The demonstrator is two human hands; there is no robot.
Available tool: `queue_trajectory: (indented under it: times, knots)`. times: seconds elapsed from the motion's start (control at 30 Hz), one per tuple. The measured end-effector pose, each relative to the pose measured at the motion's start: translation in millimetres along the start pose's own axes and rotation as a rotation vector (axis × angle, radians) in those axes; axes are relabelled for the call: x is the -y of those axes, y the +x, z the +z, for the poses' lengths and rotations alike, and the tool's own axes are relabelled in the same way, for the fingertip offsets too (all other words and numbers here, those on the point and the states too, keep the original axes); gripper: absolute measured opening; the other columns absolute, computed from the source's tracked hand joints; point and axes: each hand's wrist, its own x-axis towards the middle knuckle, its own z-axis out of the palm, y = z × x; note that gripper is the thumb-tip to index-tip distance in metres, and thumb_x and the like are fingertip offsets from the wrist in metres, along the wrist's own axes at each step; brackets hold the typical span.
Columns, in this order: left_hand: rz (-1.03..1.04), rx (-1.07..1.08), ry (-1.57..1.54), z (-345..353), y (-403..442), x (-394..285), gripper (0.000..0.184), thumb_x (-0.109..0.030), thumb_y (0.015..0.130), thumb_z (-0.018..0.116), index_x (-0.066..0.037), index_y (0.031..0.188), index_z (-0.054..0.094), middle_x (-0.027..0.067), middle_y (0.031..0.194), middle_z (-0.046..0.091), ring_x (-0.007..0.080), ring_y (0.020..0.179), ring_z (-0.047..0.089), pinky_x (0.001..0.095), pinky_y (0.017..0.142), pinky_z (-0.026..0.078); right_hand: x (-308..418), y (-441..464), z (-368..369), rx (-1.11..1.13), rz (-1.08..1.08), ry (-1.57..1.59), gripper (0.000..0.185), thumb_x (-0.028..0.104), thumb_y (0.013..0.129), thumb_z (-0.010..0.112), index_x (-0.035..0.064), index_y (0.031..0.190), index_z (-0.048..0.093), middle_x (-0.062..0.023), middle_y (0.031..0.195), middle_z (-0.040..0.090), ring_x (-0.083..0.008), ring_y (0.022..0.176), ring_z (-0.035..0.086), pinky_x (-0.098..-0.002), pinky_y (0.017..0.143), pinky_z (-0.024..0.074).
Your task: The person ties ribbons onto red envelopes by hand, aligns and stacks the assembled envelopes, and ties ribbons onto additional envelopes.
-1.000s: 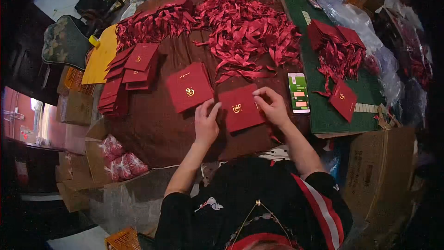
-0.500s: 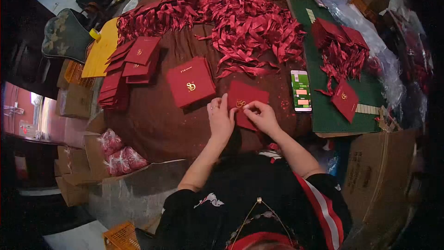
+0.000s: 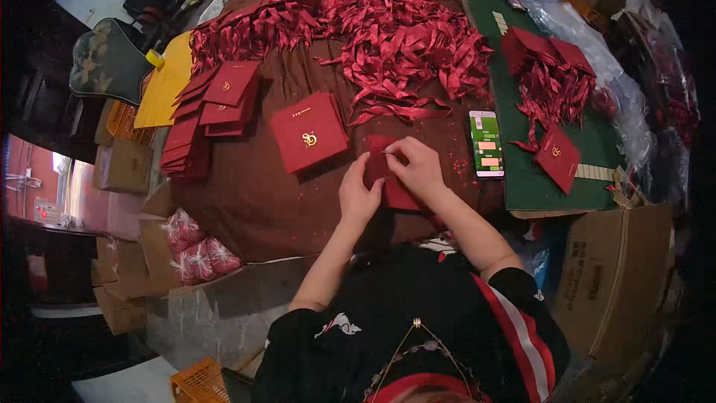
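In front of me, a flat red card point(image 3: 401, 195) rests on the brown cloth, partly hidden by my hands. My left hand point(image 3: 359, 195) grips its left side, with the thumb over the red surface. The fingers of my right hand point(image 3: 416, 167) are pinched together at its upper part; whether anything small sits between the fingertips, I cannot make out. Just left of my hands is a stack of red cards point(image 3: 312, 133) with a gold monogram on top. Beyond lies a big heap of red ribbons point(image 3: 418, 45).
More red cards point(image 3: 231, 83) are piled at the left, near a yellow board point(image 3: 165, 78). A phone point(image 3: 487, 144) with a lit screen lies right of my hands. On the green mat point(image 3: 537, 198) are beribboned red pieces point(image 3: 552, 63). Cardboard boxes point(image 3: 611, 276) flank the table.
My right hand has moved slightly up and the red card's monogram no longer shows. The card's left part now looks raised or folded between my hands.
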Motion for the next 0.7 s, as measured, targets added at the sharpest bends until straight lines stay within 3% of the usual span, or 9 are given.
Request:
queue_trajectory:
  times: [0.4, 0.57, 0.7]
  knots:
    - [0.168, -0.003, -0.022, 0.2, -2.7, -6.3, 0.064, -0.008, 0.076, 0.076, -0.002, 0.136, 0.055, 0.0204, 0.125, 0.06, 0.0387, 0.118, 0.059, 0.0432, 0.099, 0.049, -0.6, -2.2, 3.5, 0.107, -0.171, -0.138, 0.013, 0.009, 0.08, 0.07, 0.0046, 0.091, 0.063, -0.0136, 0.087, 0.062, -0.0354, 0.084, 0.064, -0.0446, 0.073, 0.0527]
    - [0.16, -0.051, -0.07, 2.0, -1.5, -7.7, 0.047, -0.007, 0.082, 0.072, 0.0, 0.128, 0.062, 0.0187, 0.114, 0.063, 0.0364, 0.107, 0.064, 0.0408, 0.092, 0.052, 2.0, -0.9, -3.7, 0.226, -0.087, -0.118, 0.016, 0.013, 0.08, 0.071, 0.0033, 0.09, 0.063, -0.0137, 0.086, 0.063, -0.035, 0.082, 0.065, -0.0439, 0.072, 0.0528]
    - [0.19, -0.111, -0.044, 4.4, -3.5, -13.0, 0.041, -0.006, 0.084, 0.07, -0.002, 0.125, 0.065, 0.0178, 0.105, 0.064, 0.0363, 0.098, 0.065, 0.042, 0.083, 0.053, 0.5, -2.8, 0.9, 0.165, 0.162, 0.029, 0.016, 0.016, 0.081, 0.072, 0.0017, 0.088, 0.068, -0.0131, 0.08, 0.067, -0.024, 0.07, 0.067, -0.0359, 0.066, 0.0539]
